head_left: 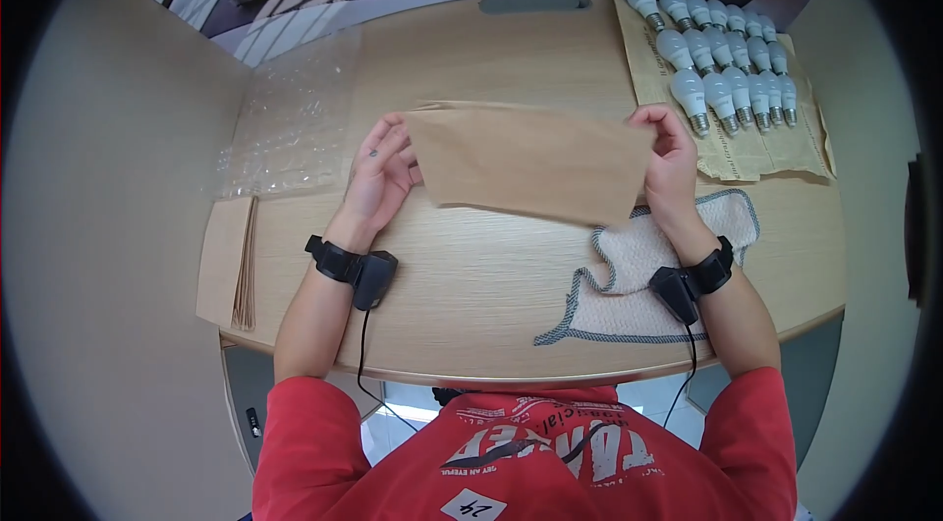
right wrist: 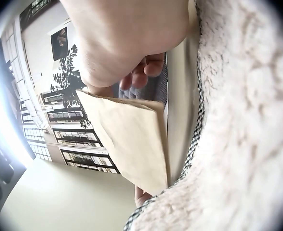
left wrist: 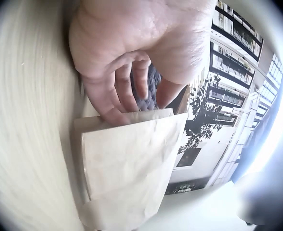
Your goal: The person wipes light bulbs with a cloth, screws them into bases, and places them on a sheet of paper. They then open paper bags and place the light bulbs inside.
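A brown paper bag [head_left: 535,163] is stretched flat between the two hands over the middle of the table. My left hand [head_left: 378,175] holds its left end; in the left wrist view a fingertip lies at the edge of the bag [left wrist: 131,163], with the thumb near the opposite corner. At the far end, my right hand [head_left: 672,167] grips the upper right corner, its fingers curled. The right wrist view shows the folded layers of the bag's end [right wrist: 131,139], and the thumb is partly hidden behind it. Below the right wrist lies a cream cloth [head_left: 629,310] with a dark checked border.
Several light bulbs [head_left: 725,94] lie in rows on a printed brown paper sheet [head_left: 747,163] at the back right. A stack of folded paper bags [head_left: 224,261] sits at the left edge, with clear plastic packaging [head_left: 290,123] behind it. Walls flank the wooden table [head_left: 471,325].
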{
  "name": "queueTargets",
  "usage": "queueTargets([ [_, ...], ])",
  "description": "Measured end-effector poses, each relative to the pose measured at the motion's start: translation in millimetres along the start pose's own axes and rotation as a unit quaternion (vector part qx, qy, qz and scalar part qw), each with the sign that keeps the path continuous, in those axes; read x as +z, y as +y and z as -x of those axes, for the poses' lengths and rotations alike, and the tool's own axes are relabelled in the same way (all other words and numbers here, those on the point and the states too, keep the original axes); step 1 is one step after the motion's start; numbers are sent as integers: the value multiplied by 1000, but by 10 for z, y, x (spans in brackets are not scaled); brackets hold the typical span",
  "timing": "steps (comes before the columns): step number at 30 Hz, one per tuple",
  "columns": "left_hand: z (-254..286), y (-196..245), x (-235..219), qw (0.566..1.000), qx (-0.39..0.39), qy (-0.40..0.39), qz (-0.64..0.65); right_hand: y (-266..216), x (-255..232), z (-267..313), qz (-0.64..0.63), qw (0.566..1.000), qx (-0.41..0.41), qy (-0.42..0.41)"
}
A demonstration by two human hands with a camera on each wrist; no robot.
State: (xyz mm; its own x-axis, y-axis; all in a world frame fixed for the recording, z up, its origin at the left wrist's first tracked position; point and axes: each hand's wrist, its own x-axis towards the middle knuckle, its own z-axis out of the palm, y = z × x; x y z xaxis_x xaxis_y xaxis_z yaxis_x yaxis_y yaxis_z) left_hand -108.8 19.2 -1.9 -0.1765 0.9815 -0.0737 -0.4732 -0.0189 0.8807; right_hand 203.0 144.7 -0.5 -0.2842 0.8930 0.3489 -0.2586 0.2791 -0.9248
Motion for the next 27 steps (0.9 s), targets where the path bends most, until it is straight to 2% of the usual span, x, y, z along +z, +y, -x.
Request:
queueTargets([
  [5,29,-34,67,999,11,-30,-8,-54,13,13,48,997,58,-1],
  [8,65,-127,224,989,101,-70,-79,-4,-11,-6,56,994,91,-5],
  [11,130,-85,400,953,72,2,-294,-19,-5,7,58,993,104,-26],
  [14,147,-66,473,958,12,33,-283,-11,7,30,53,992,106,-43],
  [17,156,-44,393,946,-38,32,-321,6,-23,24,62,992,101,-53],
  [21,111,-63,215,959,65,71,-265,14,-26,1,52,996,67,-5],
  [23,84,-25,190,960,100,93,-244,-17,-35,16,48,996,73,-14],
  [27,69,-48,132,959,102,118,-235,-116,-10,64,45,996,70,-14],
])
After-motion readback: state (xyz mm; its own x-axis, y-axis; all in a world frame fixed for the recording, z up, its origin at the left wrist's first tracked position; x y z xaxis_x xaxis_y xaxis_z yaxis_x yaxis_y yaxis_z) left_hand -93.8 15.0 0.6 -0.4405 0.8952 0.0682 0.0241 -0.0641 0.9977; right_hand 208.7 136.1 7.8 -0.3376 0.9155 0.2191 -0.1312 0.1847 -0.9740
